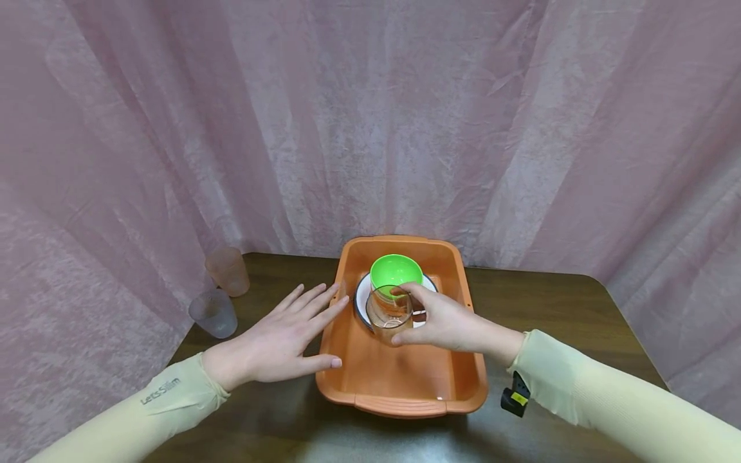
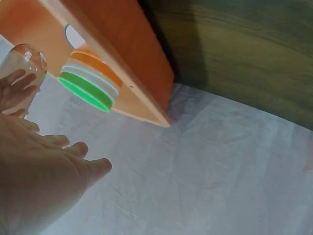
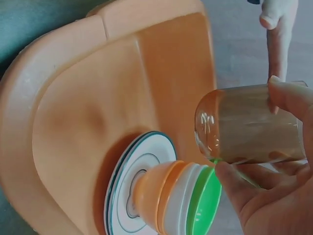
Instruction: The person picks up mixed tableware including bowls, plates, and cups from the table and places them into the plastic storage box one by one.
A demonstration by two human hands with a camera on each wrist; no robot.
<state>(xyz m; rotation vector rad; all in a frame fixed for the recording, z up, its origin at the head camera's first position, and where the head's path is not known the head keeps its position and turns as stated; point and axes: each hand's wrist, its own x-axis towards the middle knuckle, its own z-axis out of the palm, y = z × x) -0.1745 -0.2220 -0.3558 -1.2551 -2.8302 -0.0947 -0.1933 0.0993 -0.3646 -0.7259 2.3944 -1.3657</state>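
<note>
My right hand [image 1: 442, 319] grips a clear brownish drinking glass [image 3: 254, 125] by its side, held upright over an orange plastic basin [image 1: 399, 386]. Inside the basin, a stack of bowls [image 3: 168, 196] with a green bowl [image 1: 396, 271] on top stands on white dark-rimmed plates [image 3: 122, 205]. In the head view the glass overlaps the near side of that stack. My left hand [image 1: 283, 337] is spread palm down with straight fingers, holding nothing, beside and partly over the basin's left rim. The left wrist view shows its fingers [image 2: 73, 147] extended below the glass.
Two tumblers stand at the table's left edge: a pinkish one [image 1: 228, 271] at the back and a greyish one [image 1: 214, 314] nearer. The dark wooden table [image 1: 532, 308] lies under the basin. A pink curtain [image 1: 393, 128] hangs behind the table and at its sides.
</note>
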